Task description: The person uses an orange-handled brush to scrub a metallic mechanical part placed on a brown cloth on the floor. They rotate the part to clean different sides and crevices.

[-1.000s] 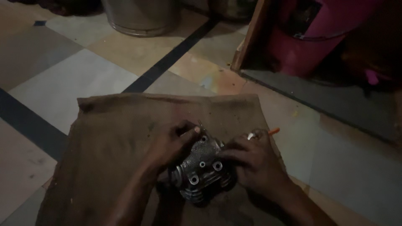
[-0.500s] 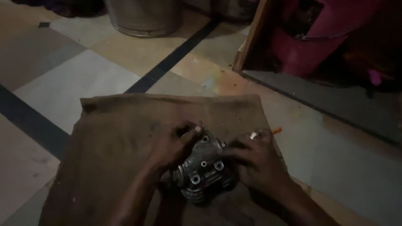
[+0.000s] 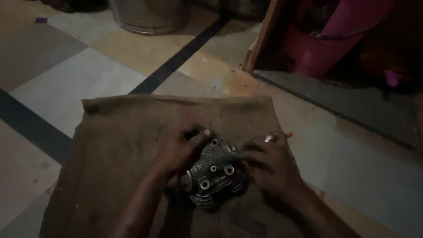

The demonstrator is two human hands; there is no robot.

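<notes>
Finned metal engine head [image 3: 213, 174] sits on brown sack cloth [image 3: 132, 145], long axis diagonal, upper end twd top, lower end w/ bolt holes twd cam. Left hand [image 3: 180, 150] & right hand [image 3: 269, 165] both grip its sides. Vs 0.5 s ago: barely changed. Dim; underside hidden

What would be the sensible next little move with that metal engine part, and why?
Probably steady it and turn it slightly for a better look. Both the left hand and right hand already cup the finned metal engine part, which rests on the brown sackcloth with its bolt holes facing up. The dim light hides finer detail.
</notes>
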